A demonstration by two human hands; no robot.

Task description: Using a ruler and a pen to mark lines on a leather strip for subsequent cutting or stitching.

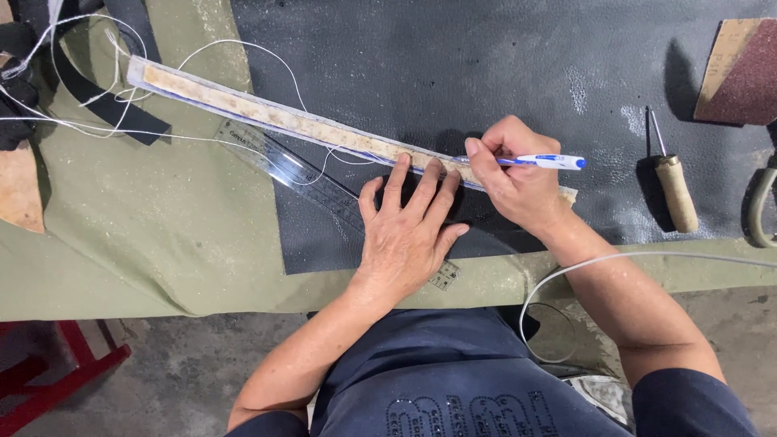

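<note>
Olive cloth bench [121, 243], black leather sheet [453, 73], left hand [409, 231] spread flat on clear ruler [307, 174], right hand [518, 174] pinching pen [550, 162], concrete floor [186, 364]

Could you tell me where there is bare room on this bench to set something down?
Free: black sheet above the long strip; olive cloth left of the left hand. Crowded: the awl and sandpaper.

workbench covered in olive-green cloth [162, 243], bearing: large sheet of black textured leather [486, 73], toward 1 o'clock; wooden-handled awl [673, 186], at 3 o'clock on the sheet; reddish-brown sandpaper piece [743, 73], at 2 o'clock; tan leather scrap [20, 190], at 9 o'clock; black strap [109, 105] and loose white thread [81, 125], at 10 o'clock.
</note>
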